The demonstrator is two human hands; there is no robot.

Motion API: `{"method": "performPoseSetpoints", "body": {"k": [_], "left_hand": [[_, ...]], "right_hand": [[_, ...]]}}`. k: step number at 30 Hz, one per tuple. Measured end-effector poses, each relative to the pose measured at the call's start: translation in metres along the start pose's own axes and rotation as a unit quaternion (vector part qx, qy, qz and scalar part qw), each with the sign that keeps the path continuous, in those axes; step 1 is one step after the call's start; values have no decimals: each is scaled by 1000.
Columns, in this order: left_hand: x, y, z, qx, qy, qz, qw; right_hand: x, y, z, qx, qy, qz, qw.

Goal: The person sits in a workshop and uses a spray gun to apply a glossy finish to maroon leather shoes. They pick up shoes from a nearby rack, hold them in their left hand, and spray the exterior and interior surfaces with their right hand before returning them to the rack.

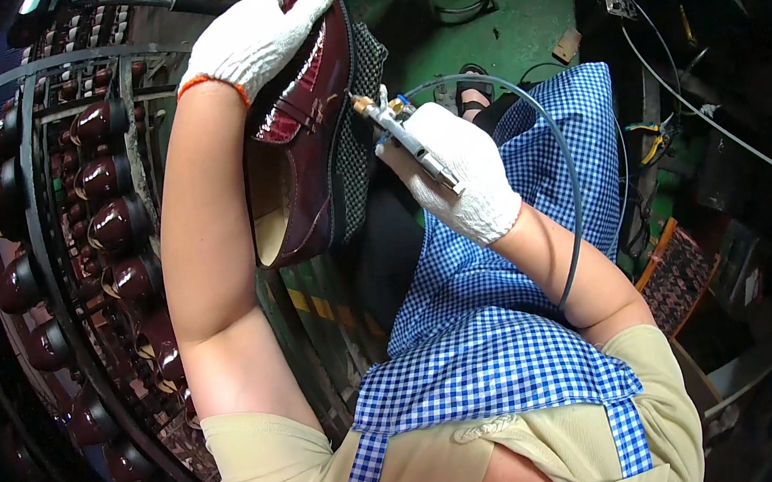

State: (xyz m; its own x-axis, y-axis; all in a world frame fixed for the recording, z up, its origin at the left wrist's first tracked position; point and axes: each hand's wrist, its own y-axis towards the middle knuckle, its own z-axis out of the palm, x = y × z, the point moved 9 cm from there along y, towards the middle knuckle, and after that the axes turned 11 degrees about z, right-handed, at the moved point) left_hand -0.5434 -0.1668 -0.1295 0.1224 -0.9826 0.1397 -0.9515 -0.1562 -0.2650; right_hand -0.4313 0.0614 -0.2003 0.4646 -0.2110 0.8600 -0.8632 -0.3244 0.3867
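Note:
A glossy burgundy loafer [306, 198] with a thick black-and-white patterned sole hangs upright, toe up, in front of me. My left hand [248, 44], in a white knit glove, grips it at the toe, the thumb lying over the front edge. In my right hand [468, 166], also gloved in white, is a small metal spray gun [424, 152] with a brass nozzle. The nozzle points at the shoe's side, close to the sole edge, with a narrow gap. A grey air hose [558, 129] loops from the gun back over my right forearm.
A metal rack [40, 221] with several glossy burgundy shoes [116, 227] runs along the left. Yellow-handled pliers [653, 142] hang at the right, near a thin pale cable [701, 109]. A woven-seat chair [681, 276] stands lower right; a round metal frame [465, 11] is on the green floor ahead.

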Motion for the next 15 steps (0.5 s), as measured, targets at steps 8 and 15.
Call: {"method": "performPoseSetpoints", "body": {"k": [8, 15], "left_hand": [[-21, -17, -19, -8, -25, -13, 1000], [-19, -22, -22, -5, -24, -25, 999]], "right_hand": [[21, -39, 5, -6, 106, -27, 994], [32, -51, 8, 160, 92, 15, 983]]}}
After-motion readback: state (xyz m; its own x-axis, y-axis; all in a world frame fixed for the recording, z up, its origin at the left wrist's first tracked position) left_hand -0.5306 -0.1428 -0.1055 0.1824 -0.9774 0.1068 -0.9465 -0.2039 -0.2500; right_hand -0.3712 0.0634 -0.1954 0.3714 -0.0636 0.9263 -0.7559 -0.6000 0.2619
